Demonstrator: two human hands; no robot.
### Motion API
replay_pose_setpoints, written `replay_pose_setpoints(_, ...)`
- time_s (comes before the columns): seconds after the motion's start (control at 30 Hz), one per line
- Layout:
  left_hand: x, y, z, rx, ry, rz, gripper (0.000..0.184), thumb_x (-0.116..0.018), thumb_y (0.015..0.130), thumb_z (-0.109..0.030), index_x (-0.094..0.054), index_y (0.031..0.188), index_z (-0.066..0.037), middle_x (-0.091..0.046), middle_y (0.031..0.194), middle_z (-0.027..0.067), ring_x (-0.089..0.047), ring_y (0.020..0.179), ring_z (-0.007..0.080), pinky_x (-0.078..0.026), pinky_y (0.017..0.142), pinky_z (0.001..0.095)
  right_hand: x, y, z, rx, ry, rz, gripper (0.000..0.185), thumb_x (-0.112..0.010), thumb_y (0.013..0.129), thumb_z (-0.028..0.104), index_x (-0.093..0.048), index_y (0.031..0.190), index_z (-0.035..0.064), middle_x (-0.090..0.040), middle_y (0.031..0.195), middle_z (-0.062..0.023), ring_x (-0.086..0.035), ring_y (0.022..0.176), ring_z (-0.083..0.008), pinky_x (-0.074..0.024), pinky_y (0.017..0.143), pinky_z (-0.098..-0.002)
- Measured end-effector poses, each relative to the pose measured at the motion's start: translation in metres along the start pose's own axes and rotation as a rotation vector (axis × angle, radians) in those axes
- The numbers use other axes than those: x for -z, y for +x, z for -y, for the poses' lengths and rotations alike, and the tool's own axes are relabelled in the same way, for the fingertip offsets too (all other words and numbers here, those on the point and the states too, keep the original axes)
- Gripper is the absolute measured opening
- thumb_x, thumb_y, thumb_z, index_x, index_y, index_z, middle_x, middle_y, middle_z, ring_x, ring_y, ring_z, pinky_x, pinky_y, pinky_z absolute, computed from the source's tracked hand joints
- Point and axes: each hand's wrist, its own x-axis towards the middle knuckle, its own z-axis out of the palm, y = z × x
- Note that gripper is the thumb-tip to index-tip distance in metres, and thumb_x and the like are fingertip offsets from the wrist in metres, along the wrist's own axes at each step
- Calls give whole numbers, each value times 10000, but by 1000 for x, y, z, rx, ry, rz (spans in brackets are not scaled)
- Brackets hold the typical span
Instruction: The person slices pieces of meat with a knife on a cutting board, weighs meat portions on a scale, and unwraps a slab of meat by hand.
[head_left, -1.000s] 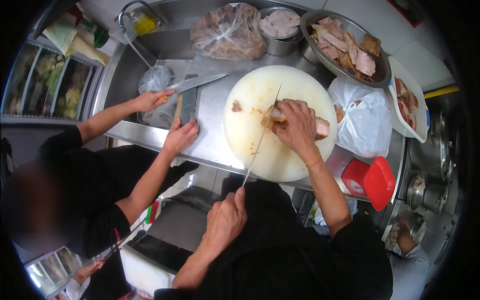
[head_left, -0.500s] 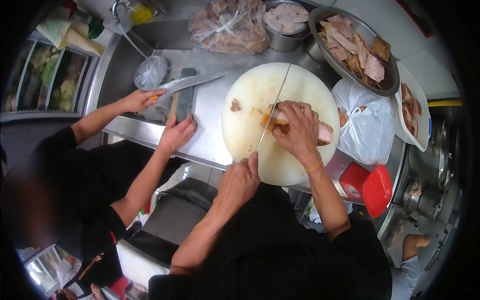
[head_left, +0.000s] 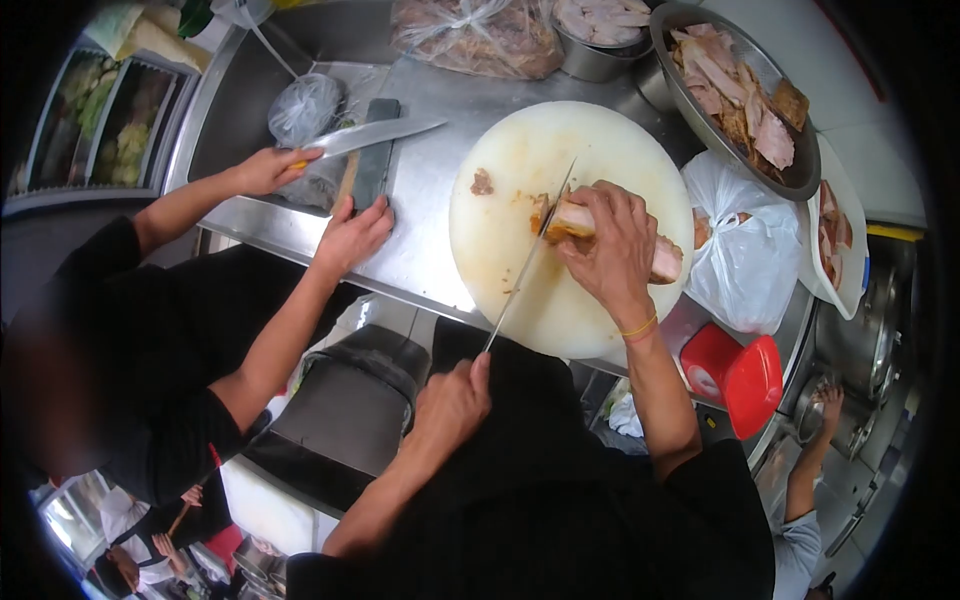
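My left hand is closed around the handle of a long knife at the near edge of the round white cutting board. The blade slants across the board and lies against the left end of a piece of cooked meat with a browned side. My right hand, a yellow band at its wrist, grips the meat from above and hides its middle. Its pale right end shows past my fingers. A small scrap of meat and crumbs lie on the board's left part.
At the left, a co-worker's hands hold another knife over a sharpening stone. Around the board are a bagged load of meat, a metal bowl of sliced meat, a white plastic bag and a red container.
My left hand has drawn the knife back toward my body. My right hand stays on the meat. The view has shifted slightly, and a person's arm at lower right has reached up.
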Motion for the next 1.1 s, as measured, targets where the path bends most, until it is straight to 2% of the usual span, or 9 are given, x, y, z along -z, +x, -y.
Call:
replay_pose_setpoints(0.2, 6, -3, 1, -1, 23, 28, 544, -397, 1066, -407, -674, 872, 18, -655, 788, 342, -633, 782, 560, -525, 752, 605, 1, 0, 0, 17, 38, 26, 496, -756, 669, 226, -639, 1148, 167, -642, 1169, -27, -536, 1151, -265, -368, 939, -433)
replay_pose_setpoints(0.37, -8, 44, -2, -61, -11, 40, 601, -401, 1067, -403, -708, 806, 43, -651, 754, 335, -645, 780, 547, -540, 762, 582, 0, -1, -1, 33, 27, 11, 481, -748, 683, 230, -631, 1145, 163, -647, 1168, -28, -540, 1133, -270, -369, 926, -431)
replay_pose_setpoints(0.67, 9, -7, 10, 110, 84, 119, 659, -331, 1070, -474, -708, 995, 62, -669, 957, 361, -634, 963, 550, -503, 902, 576, 2, -5, 3, 61, -65, -56, 510, -736, 678, 247, -631, 1169, 153, -649, 1156, -40, -552, 1097, -282, -390, 912, -428)
replay_pose_setpoints(0.83, 4, 15, 9, 6, 31, -1, 700, -350, 1065, -464, -721, 831, 82, -654, 892, 383, -627, 930, 572, -491, 895, 596, 15, 25, -26, -24, 24, 140, 511, -726, 706, 295, -641, 1174, 108, -679, 1116, -142, -621, 1043, -366, -472, 878, -468)
replay_pose_setpoints(0.97, -1, 9, 19, -29, -23, -52, 705, -348, 1065, -470, -709, 851, 98, -642, 893, 394, -618, 949, 574, -472, 908, 600, 19, 63, -70, -183, 97, 205, 484, -669, 782, 321, -629, 1180, 49, -683, 1164, -230, -632, 1098, -428, -496, 939, -488)
replay_pose_setpoints(1.07, 12, -4, 14, -55, -112, -88, 718, -334, 1068, -486, -705, 862, 95, -644, 902, 381, -621, 967, 558, -464, 906, 585, 5, 73, -96, -319, 106, 296, 500, -616, 829, 340, -605, 1210, 16, -657, 1222, -274, -615, 1157, -433, -489, 976, -475)
replay_pose_setpoints(1.1, 16, -7, 16, -48, -151, -91, 724, -330, 1069, -492, -701, 862, 93, -647, 895, 374, -622, 964, 552, -464, 898, 577, 3, 70, -92, -354, 193, 246, 461, -647, 817, 264, -614, 1205, 17, -660, 1187, -264, -603, 1158, -422, -477, 983, -475)
